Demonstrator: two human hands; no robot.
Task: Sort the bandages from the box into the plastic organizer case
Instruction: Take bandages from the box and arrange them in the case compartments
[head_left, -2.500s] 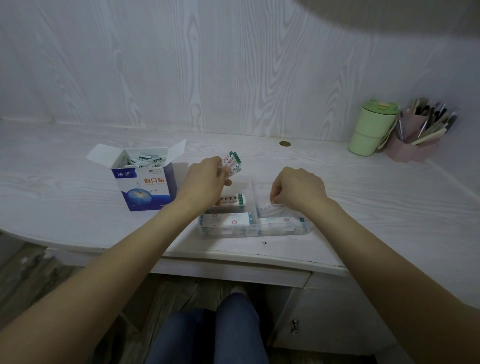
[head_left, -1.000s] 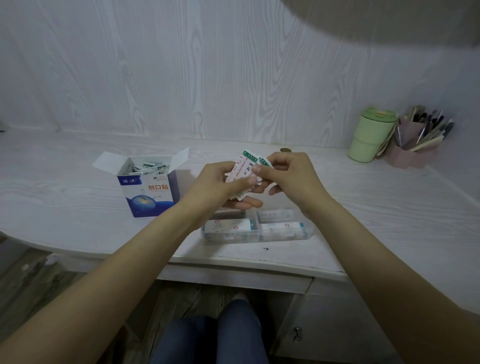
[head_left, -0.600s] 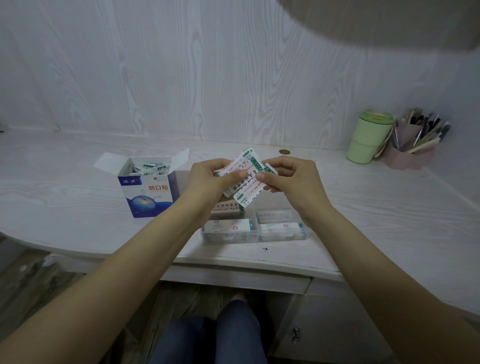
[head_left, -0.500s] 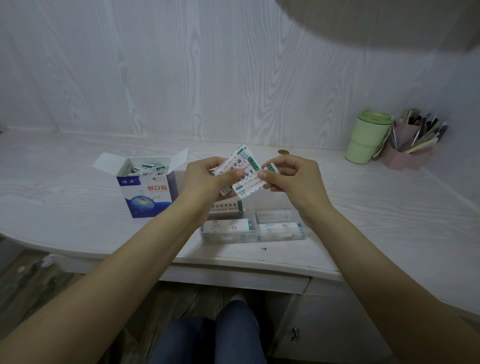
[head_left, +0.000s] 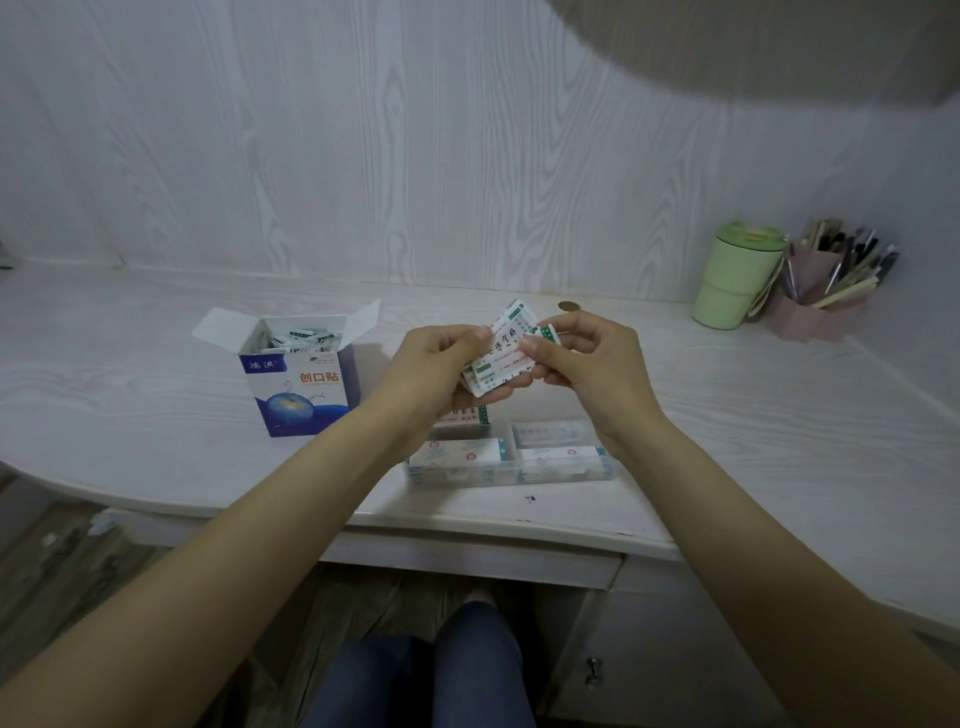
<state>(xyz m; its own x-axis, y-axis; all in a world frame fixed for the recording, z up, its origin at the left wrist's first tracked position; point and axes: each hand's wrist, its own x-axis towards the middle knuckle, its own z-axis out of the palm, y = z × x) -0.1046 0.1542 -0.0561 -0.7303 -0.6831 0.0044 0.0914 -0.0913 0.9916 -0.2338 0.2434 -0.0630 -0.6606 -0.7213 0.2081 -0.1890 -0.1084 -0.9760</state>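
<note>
While the box (head_left: 301, 387) stands open at the left of the desk (head_left: 130, 374), its flaps spread and more wrapped bandages showing inside, both hands are raised together above the organizer case (head_left: 511, 457). On its front the box carries a blue and white print with red characters, and it sits well apart from the desk's front edge.

Just right of the box, the left hand (head_left: 434, 364) is curled around the lower end of a small stack of bandages (head_left: 501, 356), thumb on top and fingers underneath. From the other side, the right hand (head_left: 589, 364) pinches the same stack at its upper end, thumb and forefinger closed on the wrappers. These wrappers are white with green ends and dark print, and they are fanned slightly and tilted, held clear of the desk.

Below the hands, the clear plastic case lies flat near the front edge, lid off or open; which, I cannot tell. Its compartments already hold bandages lying flat, in at least two rows.

Behind the right hand, a small brown disc (head_left: 570, 306) sits near the wall. At the far right stand a green lidded cup (head_left: 737, 275) and, touching or just beside it, a pink holder (head_left: 821, 296) full of pens.
</note>
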